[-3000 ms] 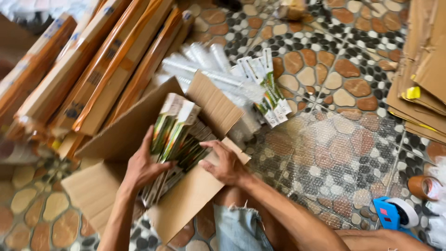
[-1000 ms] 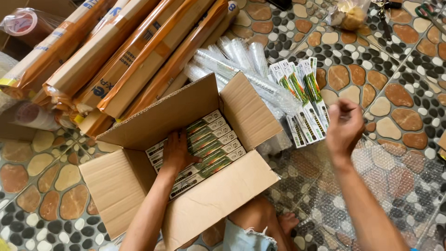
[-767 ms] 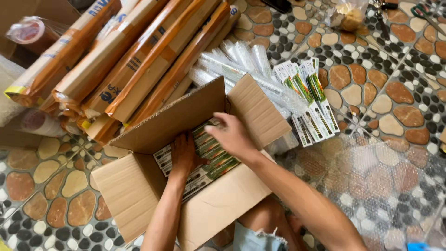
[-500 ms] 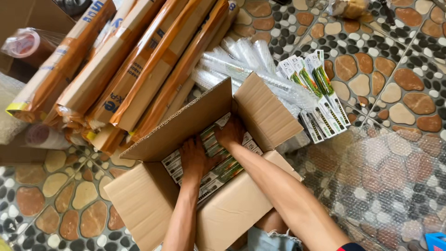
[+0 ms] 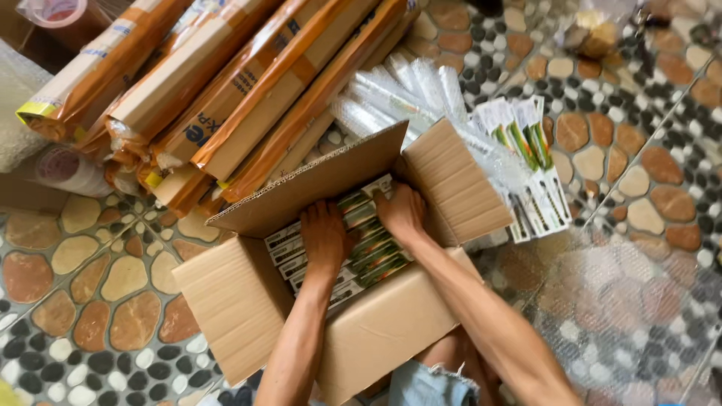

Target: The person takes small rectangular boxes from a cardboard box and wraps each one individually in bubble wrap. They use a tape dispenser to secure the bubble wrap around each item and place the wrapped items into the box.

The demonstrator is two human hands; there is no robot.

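Both hands are inside the open cardboard box, palms down on a layer of flat green-and-white packets laid side by side. The left hand lies with fingers spread flat on the middle of the layer; the right hand presses the far end, fingers curled lightly over the packet tops, clasping nothing as far as can be seen. Judged from this, the box is partly filled — a level layer sits well below the rim, with depth left above it. More packets of the same kind lie fanned on the pebble-pattern floor at 2 o'clock from the box, not yet packed. Edges: one flap stands up at 12 o'clock, another leans out at 2 o'clock, touching the bubble-wrapped rolls behind it. Long brown taped parcels crowd the side from 10 to 12 o'clock, just beside the upright flap. Open room lies at 8 o'clock over bare floor, and at 4 o'clock over a clear plastic sheet — the route toward the loose packets passes over the leaning flap.
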